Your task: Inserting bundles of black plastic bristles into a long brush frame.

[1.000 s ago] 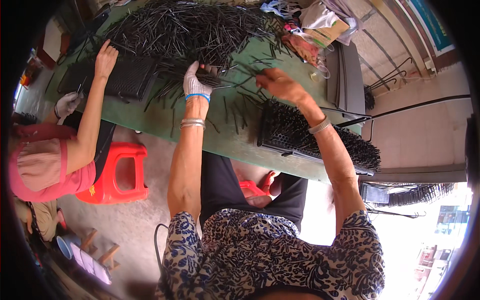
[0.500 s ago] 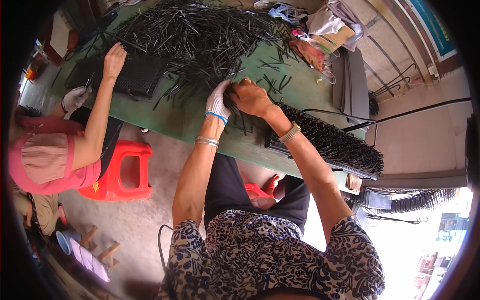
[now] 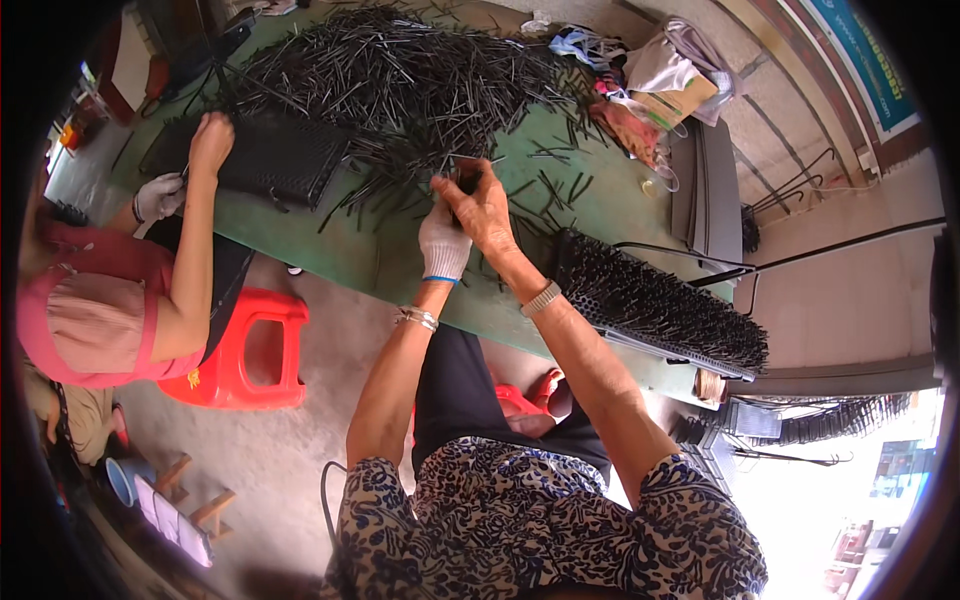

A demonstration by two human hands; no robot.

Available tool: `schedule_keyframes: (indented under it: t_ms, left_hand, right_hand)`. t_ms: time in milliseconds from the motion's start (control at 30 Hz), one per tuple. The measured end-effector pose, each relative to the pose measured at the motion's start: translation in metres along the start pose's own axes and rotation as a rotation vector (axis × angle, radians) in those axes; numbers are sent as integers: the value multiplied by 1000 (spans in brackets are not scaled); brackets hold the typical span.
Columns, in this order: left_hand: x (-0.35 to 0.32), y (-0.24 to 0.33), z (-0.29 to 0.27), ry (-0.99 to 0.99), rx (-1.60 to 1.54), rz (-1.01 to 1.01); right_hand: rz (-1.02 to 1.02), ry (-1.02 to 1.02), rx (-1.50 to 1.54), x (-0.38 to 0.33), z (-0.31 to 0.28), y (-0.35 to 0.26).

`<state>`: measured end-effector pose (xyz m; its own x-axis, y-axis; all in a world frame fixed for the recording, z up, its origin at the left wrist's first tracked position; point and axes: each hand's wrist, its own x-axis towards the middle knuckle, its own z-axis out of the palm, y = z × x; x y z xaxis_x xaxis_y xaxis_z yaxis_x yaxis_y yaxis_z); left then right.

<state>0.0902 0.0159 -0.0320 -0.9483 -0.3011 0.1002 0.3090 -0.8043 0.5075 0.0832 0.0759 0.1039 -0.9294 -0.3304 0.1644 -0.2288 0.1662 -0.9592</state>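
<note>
My left hand (image 3: 445, 245), in a white knit glove, is raised over the table edge with its fingers closed and partly hidden behind the right. My bare right hand (image 3: 482, 215) is closed against it, thumb and fingers pinched together. A thin black strip (image 3: 488, 160) crosses at the right fingertips. What lies between the palms is hidden. Just beyond the hands spreads a big heap of thin black strips (image 3: 400, 75). To the right lies a black panel densely filled with upright strips (image 3: 660, 290), apart from both hands.
A co-worker in pink (image 3: 120, 315) works at the left beside a perforated black panel (image 3: 275, 160). A red stool (image 3: 290, 345) stands below. Cloths and a carton (image 3: 675, 100) lie at the back right, near grey sheets (image 3: 708, 190). A black metal rod (image 3: 850, 240) juts in from the right.
My right hand has shifted left and turned more upright over the gloved hand. The dark bunch seen between my hands earlier is now hidden. The co-worker's bare hand has moved down and left.
</note>
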Motion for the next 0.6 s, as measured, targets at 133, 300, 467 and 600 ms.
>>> schedule_keyframes:
  t_ms: [133,300,467,600]
  left_hand:
    - [-14,25,66,-139,-78,82]
    - [-20,34,45,231,1601,225]
    - [-14,41,47,354,1064,4]
    - [-6,70,77,364,119,-208]
  right_hand:
    - [-133,98,-71,2,-11,-9]
    - [-111,85,-216,9,-4,-6]
    - [-293,255,92,54,-20,-38]
    - [-223,110,71,70,-45,-39]
